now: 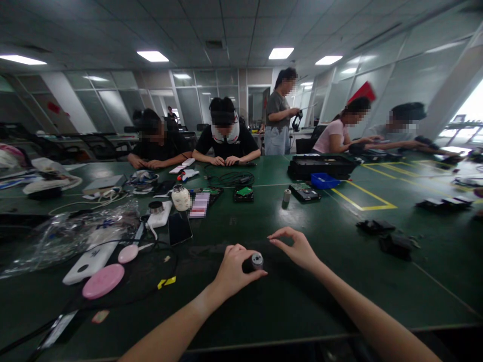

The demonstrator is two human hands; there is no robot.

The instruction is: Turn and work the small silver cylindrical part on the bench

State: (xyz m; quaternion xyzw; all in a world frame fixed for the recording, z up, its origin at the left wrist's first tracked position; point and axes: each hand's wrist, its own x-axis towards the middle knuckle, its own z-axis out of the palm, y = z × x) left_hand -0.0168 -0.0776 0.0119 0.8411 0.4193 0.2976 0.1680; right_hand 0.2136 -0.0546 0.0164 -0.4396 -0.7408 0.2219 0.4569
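Observation:
My left hand (236,269) is wrapped around a small cylindrical motor (257,260), thumb below and fingers above. The motor's silvery round end faces up towards me; its darker body is partly hidden by the hand. My right hand (294,246) hovers to the right of it, apart from the motor. Its thumb and forefinger tips come together in a pinch, and anything between them is too small to make out. Farther back a similar metal cylinder (287,196) stands upright on the green table (324,301).
A hard drive (305,192), a blue tray (324,181) and a black case (320,166) lie beyond. Left are a phone (180,229), pink discs (103,280), cables and plastic bags. Black parts (396,245) lie right. Several people work around the table.

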